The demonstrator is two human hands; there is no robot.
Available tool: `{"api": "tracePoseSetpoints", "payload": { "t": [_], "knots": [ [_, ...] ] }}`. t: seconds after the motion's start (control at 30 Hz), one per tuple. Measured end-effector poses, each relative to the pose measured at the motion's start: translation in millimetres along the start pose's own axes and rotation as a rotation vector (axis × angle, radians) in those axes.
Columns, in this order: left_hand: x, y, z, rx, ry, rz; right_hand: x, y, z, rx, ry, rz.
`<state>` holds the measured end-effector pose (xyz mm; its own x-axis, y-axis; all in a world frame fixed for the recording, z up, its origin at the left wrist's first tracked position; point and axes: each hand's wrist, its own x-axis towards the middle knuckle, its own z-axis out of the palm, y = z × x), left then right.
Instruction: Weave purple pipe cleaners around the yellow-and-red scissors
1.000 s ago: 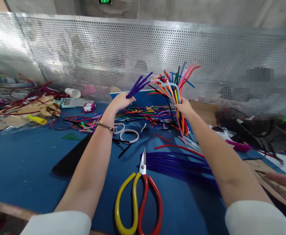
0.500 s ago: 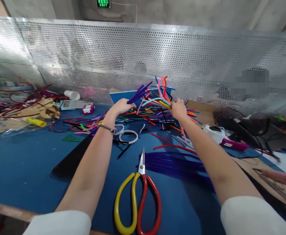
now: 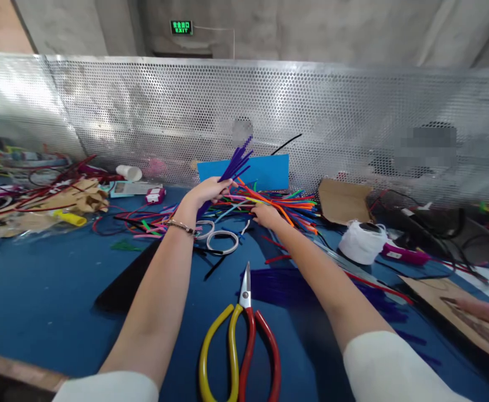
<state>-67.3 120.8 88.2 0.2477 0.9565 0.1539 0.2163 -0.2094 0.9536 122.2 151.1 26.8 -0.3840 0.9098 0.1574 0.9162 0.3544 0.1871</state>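
Note:
My left hand (image 3: 206, 191) is closed round a small bunch of purple pipe cleaners (image 3: 235, 165) that fan up and to the right. My right hand (image 3: 264, 214) rests on a heap of mixed-colour pipe cleaners (image 3: 295, 206) lying on the blue table (image 3: 39, 285), fingers curled on the strands. A flat pile of purple pipe cleaners (image 3: 278, 282) lies under my right forearm. Scissors with one yellow and one red handle (image 3: 240, 340) lie near the front edge, tips pointing away.
A perforated metal screen (image 3: 144, 111) closes the back of the table. A blue card (image 3: 265, 170), a cardboard piece (image 3: 343, 202), a white roll (image 3: 362, 241), white rings (image 3: 221, 237), dark cables (image 3: 432, 223) and left-side clutter (image 3: 52, 192) surround the work spot.
My right hand has brought the mixed-colour bundle down from upright onto the table and moved left. My left hand kept the purple bunch and barely shifted.

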Motion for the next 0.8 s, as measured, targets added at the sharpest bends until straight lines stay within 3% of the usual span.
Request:
{"api": "tracePoseSetpoints", "payload": {
  "t": [0.2,0.8],
  "knots": [
    [-4,6,-0.2,-0.091,-0.044,0.051,3,-4,-3,0.045,-0.003,0.045],
    [-3,4,3.2,-0.177,-0.092,0.049,3,21,-27,0.549,0.16,0.133]
  ]
}}
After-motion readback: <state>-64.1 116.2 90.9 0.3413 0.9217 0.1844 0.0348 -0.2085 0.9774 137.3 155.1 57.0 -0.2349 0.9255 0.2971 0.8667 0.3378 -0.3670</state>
